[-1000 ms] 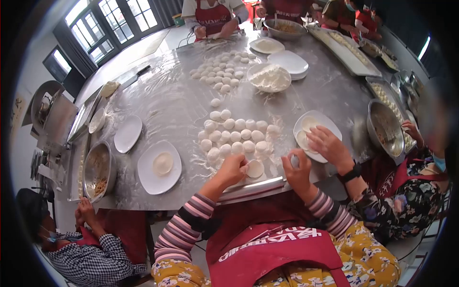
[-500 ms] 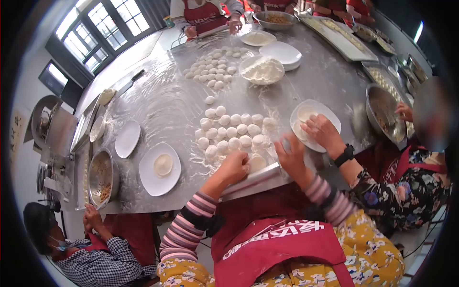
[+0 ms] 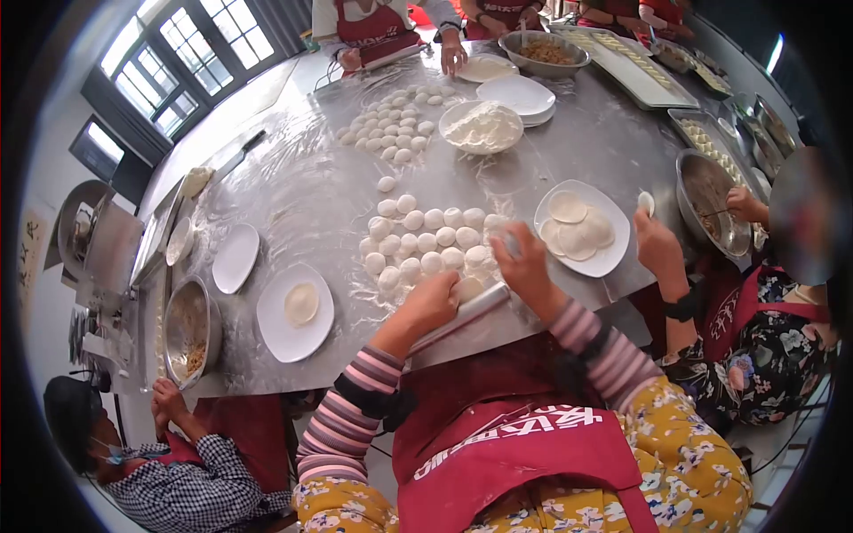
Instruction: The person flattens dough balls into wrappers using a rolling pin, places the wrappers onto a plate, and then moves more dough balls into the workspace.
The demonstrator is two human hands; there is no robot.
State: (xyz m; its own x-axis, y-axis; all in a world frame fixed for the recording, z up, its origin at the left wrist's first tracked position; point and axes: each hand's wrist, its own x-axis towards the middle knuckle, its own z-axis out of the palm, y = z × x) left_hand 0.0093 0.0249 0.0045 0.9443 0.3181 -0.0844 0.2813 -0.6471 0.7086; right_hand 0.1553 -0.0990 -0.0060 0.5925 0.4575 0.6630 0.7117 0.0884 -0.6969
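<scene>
My left hand (image 3: 430,300) is closed, its fingertips pinching the edge of a flat dough round (image 3: 467,289) on the floured steel table. A pale rolling pin (image 3: 466,318) lies slantwise just in front of that round, near the table edge. My right hand (image 3: 526,268) is at the pin's right end, palm over it, its fingers slightly blurred. Beyond my hands, several white dough balls (image 3: 430,242) sit in rows in loose flour. To the right stands a white plate (image 3: 613,262) with several overlapping dough wrappers (image 3: 582,233).
A co-worker's hand (image 3: 659,244) at right lifts a wrapper (image 3: 646,204) beside a steel bowl (image 3: 742,240). A bowl of flour (image 3: 482,129) and more dough balls (image 3: 391,124) stand farther back. At left are a plate (image 3: 275,333) with one wrapper and a filling bowl (image 3: 207,329).
The co-worker's hand at right has moved from the plate back toward the bowl, carrying a wrapper. My hands and the rolling pin have shifted slightly forward. Across the table, another hand now reaches to a plate.
</scene>
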